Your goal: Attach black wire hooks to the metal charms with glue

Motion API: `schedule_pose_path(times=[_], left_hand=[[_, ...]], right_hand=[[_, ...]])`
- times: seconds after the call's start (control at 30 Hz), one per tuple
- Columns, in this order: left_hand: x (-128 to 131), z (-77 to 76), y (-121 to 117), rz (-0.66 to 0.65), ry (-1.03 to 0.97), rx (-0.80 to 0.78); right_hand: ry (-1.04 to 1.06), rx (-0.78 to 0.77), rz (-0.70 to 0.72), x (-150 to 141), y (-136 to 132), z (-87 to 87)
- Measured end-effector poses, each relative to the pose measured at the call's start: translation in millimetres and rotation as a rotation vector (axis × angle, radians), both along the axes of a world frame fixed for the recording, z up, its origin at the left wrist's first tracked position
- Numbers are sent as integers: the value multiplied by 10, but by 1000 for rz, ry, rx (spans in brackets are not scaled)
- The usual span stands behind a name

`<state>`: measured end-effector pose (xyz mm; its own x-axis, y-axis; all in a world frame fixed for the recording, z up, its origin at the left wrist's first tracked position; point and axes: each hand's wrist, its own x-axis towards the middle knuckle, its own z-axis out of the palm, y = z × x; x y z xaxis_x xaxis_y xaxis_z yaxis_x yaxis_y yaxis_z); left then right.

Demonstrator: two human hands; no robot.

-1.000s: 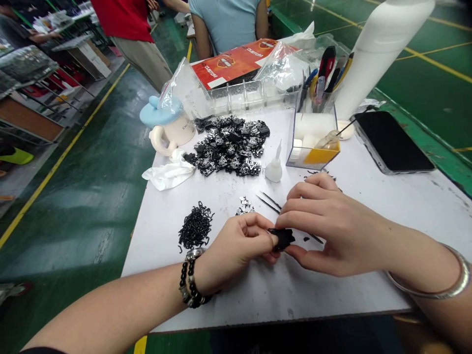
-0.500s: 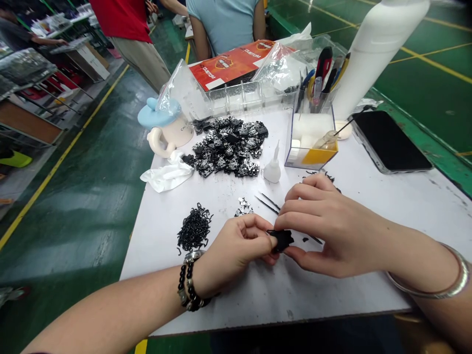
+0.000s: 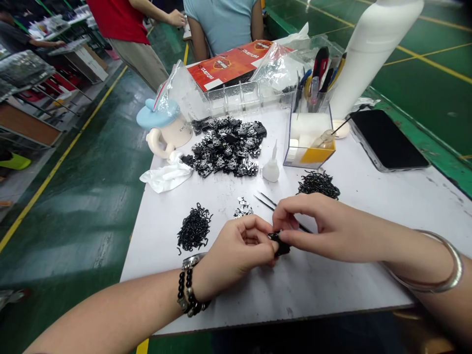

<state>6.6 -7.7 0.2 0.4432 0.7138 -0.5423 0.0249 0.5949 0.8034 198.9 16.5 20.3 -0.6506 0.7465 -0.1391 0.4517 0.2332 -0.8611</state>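
Observation:
A small flat black part (image 3: 283,246) is pinched between the thumb and fingers of my left hand (image 3: 245,246), low over the table. My right hand (image 3: 320,223) is closed, its thumb and fingertips pressed together at the part's upper edge. Whether those fingertips also hold a tiny piece is hidden. Black tweezers (image 3: 266,200) lie partly under my right hand. Beyond my left hand are a few small silvery plates (image 3: 243,206). A heap of little black hooked pieces (image 3: 193,228) lies to the left, and a similar heap (image 3: 319,184) lies behind my right hand.
Farther back are a pile of black-and-silver parts (image 3: 228,147), a small dropper bottle (image 3: 271,169), a clear tool box (image 3: 309,142), and a lidded mug (image 3: 167,130). A phone (image 3: 389,140) and tall white bottle (image 3: 376,54) stand right. People are beyond the table.
My right hand has closed from a spread pose and moved onto the black part's upper edge. The right heap is now uncovered. A small black bit on the table is no longer visible.

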Motion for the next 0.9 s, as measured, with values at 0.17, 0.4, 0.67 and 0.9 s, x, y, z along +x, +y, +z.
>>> schedule_pose_path(times=[0.17,0.4,0.67,0.9], left_hand=[[-3,29,-11,-18,61,69],[5,33,-22,-38,126,125],[10,52,-17,-30,125,122],[16,47,-8,-36,132,122]], right_hand=[[62,-145,-34,-55,9,-50],[22,-95,-47,-80,0,-36],[10,-33,-31,-67,0,-44],[-17,-66,-27,-69,-2,-26]])
